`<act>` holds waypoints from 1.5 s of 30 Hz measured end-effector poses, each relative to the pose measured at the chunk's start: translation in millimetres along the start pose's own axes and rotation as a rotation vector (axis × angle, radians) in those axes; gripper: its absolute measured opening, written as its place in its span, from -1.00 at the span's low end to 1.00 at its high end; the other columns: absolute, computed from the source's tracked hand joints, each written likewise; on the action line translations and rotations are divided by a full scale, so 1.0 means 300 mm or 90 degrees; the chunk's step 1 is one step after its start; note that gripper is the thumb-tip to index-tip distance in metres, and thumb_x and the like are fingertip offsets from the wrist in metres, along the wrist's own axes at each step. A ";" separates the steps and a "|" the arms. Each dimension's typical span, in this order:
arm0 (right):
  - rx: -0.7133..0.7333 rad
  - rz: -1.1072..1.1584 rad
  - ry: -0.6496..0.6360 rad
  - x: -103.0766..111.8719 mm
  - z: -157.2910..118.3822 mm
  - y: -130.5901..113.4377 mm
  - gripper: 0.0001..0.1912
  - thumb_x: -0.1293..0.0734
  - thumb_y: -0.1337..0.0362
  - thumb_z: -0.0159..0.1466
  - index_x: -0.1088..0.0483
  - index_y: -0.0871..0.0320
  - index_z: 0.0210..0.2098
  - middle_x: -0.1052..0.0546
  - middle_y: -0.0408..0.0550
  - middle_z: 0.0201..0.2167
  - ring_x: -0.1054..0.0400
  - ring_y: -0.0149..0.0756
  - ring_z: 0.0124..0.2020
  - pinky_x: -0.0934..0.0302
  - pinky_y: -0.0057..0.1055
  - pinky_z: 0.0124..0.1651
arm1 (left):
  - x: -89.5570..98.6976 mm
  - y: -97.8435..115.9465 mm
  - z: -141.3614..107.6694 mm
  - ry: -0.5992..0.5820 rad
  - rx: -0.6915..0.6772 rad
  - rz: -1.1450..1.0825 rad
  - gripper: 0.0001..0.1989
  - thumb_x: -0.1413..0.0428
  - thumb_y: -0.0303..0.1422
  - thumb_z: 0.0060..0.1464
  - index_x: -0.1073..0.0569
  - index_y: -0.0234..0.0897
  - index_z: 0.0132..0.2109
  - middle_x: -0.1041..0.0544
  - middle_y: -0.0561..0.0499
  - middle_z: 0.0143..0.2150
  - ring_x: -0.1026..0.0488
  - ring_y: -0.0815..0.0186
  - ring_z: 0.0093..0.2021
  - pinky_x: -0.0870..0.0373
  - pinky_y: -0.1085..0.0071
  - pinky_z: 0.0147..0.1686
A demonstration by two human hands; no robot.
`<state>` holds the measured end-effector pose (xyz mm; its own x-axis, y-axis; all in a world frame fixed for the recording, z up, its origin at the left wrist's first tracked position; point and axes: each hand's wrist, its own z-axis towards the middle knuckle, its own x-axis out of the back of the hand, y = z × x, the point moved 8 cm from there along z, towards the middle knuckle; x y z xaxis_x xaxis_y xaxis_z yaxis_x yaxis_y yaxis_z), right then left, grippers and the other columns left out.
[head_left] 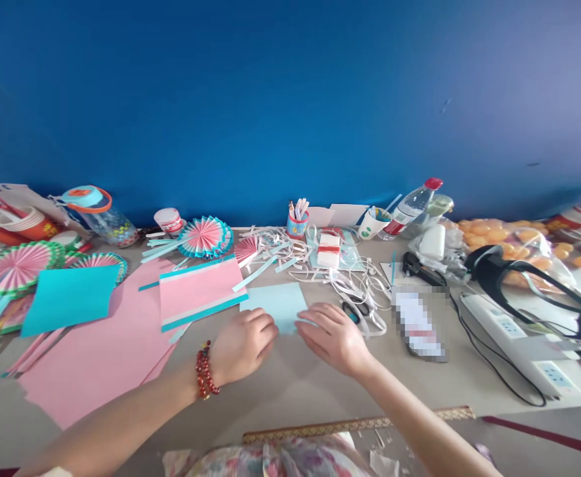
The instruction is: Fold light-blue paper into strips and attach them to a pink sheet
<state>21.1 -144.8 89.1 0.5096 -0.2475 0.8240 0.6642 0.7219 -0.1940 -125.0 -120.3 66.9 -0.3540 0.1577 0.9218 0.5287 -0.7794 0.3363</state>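
A sheet of light blue paper [273,297] lies on the table between my two hands. My left hand [248,346], with a red bead bracelet [205,371] at its wrist, curls its fingers closed at the sheet's near left edge. At the near right edge, my right hand [334,336] pinches the same sheet; its fingertips hide that corner. Just left of the sheet is a pink paper rectangle [201,291] with blue strips along its long sides. Black-handled scissors [356,311] lie beyond my right hand, partly hidden by white paper strips [369,285].
Large pink sheets [101,358] and a turquoise sheet [69,299] lie at left, near pleated paper rosettes [205,236]. A pen cup [297,225] and a plastic bottle [412,211] stand along the blue wall. A blurred-out phone-like object [422,324] and a power strip [511,331] lie at right.
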 end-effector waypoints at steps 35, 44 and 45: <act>0.002 -0.051 -0.029 -0.081 -0.145 -0.148 -0.73 -0.27 0.39 0.34 -0.48 0.01 -0.02 -0.60 -0.07 -0.12 -0.45 -0.21 -0.12 -0.36 -0.23 -0.01 | 0.016 -0.009 -0.281 0.156 -0.045 0.143 -0.72 -0.05 -0.52 0.23 -0.49 -0.12 0.01 -0.57 -0.01 -0.12 -0.47 0.24 -0.17 -0.38 0.26 -0.08; -0.102 0.071 -0.121 -0.158 -0.244 -0.120 -0.85 -0.29 0.27 0.34 -0.43 0.13 -0.11 -0.54 0.08 -0.08 -0.40 -0.13 0.00 -0.34 -0.15 0.01 | -0.089 -0.021 -0.321 0.033 0.028 0.051 -0.85 0.02 -0.47 0.29 -0.45 -0.26 -0.15 -0.53 -0.05 -0.18 -0.43 0.22 -0.16 -0.37 0.25 -0.12; -0.111 0.075 -0.129 -0.160 -0.242 -0.115 -0.87 -0.29 0.26 0.35 -0.44 0.12 -0.15 -0.54 0.08 -0.09 -0.40 -0.13 -0.02 -0.34 -0.16 0.00 | -0.090 -0.029 -0.318 0.030 0.049 0.028 -0.86 0.02 -0.46 0.29 -0.44 -0.26 -0.19 -0.53 -0.05 -0.18 -0.43 0.23 -0.16 -0.36 0.26 -0.12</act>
<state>13.5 -204.8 17.7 0.4814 -0.0221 0.8762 0.6997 0.6119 -0.3689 -193.7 -175.7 20.6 -0.3644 0.0941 0.9265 0.6018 -0.7354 0.3114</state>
